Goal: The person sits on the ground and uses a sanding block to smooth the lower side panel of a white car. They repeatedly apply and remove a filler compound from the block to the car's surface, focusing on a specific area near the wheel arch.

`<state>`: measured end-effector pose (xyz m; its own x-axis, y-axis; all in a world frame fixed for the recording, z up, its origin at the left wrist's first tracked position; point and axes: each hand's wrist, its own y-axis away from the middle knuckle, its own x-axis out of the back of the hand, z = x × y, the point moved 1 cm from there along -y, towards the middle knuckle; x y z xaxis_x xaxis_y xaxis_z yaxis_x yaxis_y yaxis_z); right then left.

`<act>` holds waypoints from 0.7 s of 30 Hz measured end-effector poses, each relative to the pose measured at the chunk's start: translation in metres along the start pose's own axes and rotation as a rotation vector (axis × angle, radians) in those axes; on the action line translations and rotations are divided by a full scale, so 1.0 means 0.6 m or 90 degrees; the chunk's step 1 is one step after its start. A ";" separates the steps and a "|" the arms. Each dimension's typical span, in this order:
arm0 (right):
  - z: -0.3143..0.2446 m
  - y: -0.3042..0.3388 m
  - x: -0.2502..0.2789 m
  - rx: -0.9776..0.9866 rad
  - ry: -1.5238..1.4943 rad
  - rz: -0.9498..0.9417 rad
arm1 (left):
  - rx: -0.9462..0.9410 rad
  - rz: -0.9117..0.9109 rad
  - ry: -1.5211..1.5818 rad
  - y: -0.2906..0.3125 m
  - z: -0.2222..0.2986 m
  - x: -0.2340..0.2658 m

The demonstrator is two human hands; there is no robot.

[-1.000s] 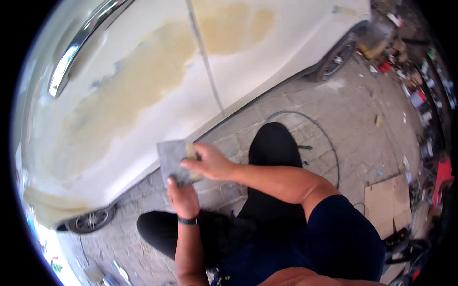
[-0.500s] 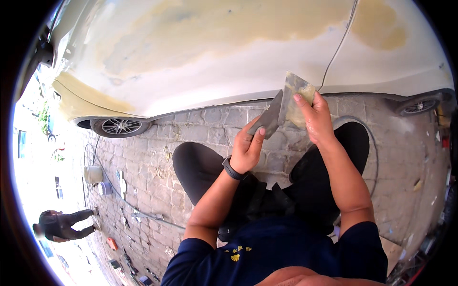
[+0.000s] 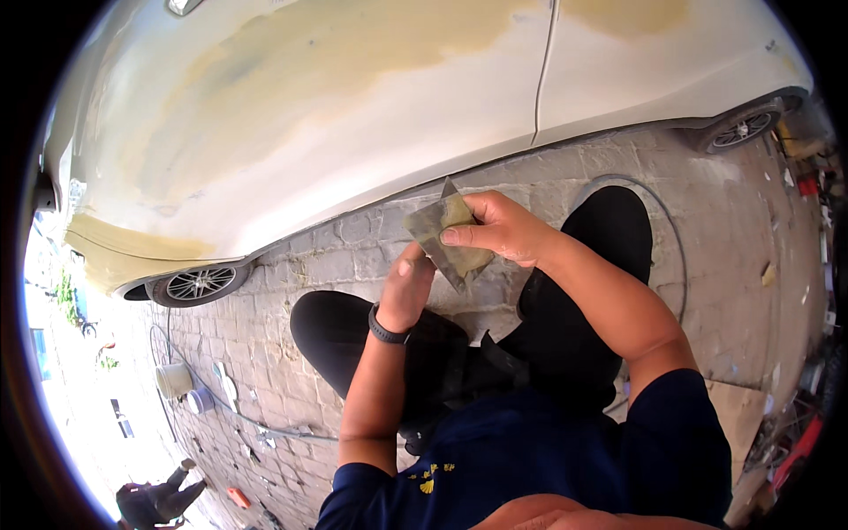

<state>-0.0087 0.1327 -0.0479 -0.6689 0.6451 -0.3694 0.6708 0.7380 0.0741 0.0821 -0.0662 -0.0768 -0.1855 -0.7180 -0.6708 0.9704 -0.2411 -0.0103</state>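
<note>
In front of my chest, my right hand [image 3: 505, 231] grips a flat metal filler spreader [image 3: 433, 219] smeared with yellowish putty, thumb on its face. My left hand [image 3: 409, 281], with a dark watch on the wrist, is closed at the edge of a second, grey spreader [image 3: 458, 276], mostly hidden behind the first. The two blades overlap and cross; whether they touch is hard to tell. Beyond them stands a white car [image 3: 371, 141] with yellowish filler patches [image 3: 336, 62] on its side panels. Both hands are apart from the car.
Stone paving [image 3: 274, 353] lies beneath my bent knees. A grey hose [image 3: 685, 256] curves past my right knee. To the left are a whitish bucket [image 3: 174, 381], a smaller tub [image 3: 200, 400] and scattered tools. A person [image 3: 155, 503] is at the lower left. Cardboard [image 3: 735, 415] lies at right.
Both hands have moved left and the blades now overlap, the right spreader in front of the left one. My view has turned, so the car appears tilted and shifted left.
</note>
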 end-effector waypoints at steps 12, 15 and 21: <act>-0.023 0.006 0.021 0.123 0.191 0.235 | -0.129 0.274 -0.318 -0.035 -0.002 0.019; -0.015 0.007 0.023 0.133 0.196 0.264 | -0.118 0.206 -0.235 -0.024 -0.003 0.008; 0.017 -0.015 0.023 0.215 0.180 0.459 | -0.138 0.123 -0.382 -0.023 -0.009 -0.009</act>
<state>-0.0204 0.1331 -0.0634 -0.0649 0.9939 -0.0886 0.9940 0.0565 -0.0942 0.0703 -0.0555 -0.0772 0.0018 -0.9892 -0.1469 0.9922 0.0200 -0.1230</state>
